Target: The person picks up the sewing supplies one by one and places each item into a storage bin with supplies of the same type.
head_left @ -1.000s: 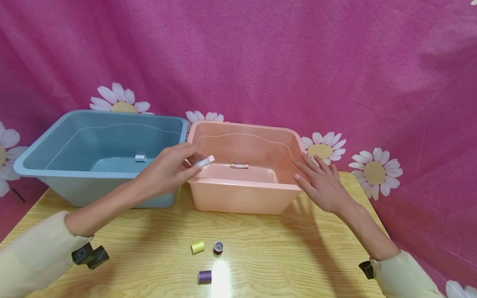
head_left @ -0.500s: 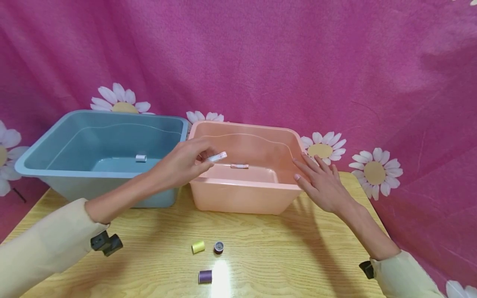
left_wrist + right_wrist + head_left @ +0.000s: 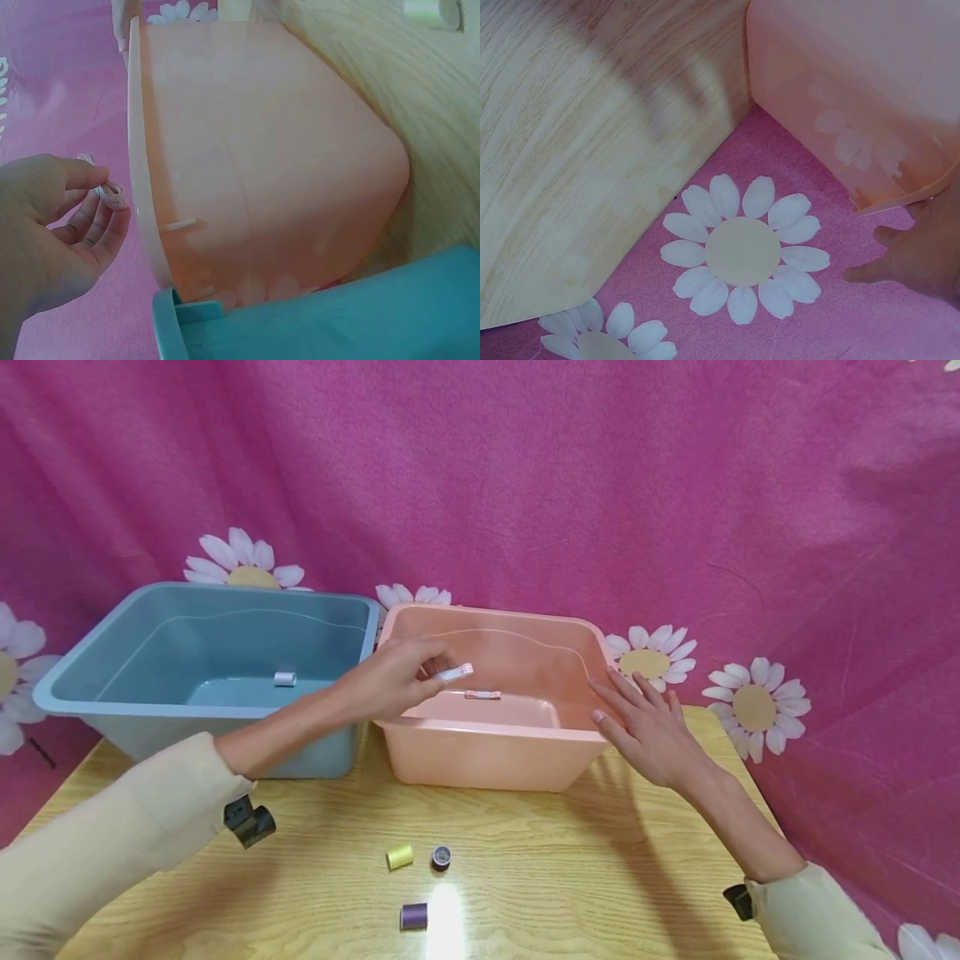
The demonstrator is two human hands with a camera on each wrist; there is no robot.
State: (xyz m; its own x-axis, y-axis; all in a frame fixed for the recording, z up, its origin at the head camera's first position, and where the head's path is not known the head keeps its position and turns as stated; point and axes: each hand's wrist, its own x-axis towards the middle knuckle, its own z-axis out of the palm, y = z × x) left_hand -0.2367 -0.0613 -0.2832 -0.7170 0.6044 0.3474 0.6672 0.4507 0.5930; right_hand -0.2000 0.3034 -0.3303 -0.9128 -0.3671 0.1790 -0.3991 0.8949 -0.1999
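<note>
Firstly, nearest the wearer: one purple thread spool (image 3: 415,917), on its side on the wood-grain tabletop (image 3: 525,877). Just beyond, one yellow thread spool (image 3: 400,857), also on its side, and one dark thread spool (image 3: 441,858), on end; the two near each other, not touching. All three unmoved over the last second.

Next, one peach tub (image 3: 491,760). Left hand (image 3: 401,677): thumb and fingers closed in a pinch on one white folded strip with red markings (image 3: 455,673) (probably a measuring tape; print too small to read). Recent change: this hand has travelled rightward, taking the strip from the tub's left end to over its interior. Bearing on the work: strip above the tub, grip not yet released. Right hand (image 3: 647,735): fingers extended and slightly spread at the tub's right rim, nothing held, position unchanged.

Inside the peach tub, on its floor: one similar marked strip (image 3: 483,695). Alongside, to the left, one blue tub (image 3: 142,743), containing one white spool (image 3: 285,679), on its side.

Farthest: magenta cloth (image 3: 525,485), daisy-printed, behind both tubs.
</note>
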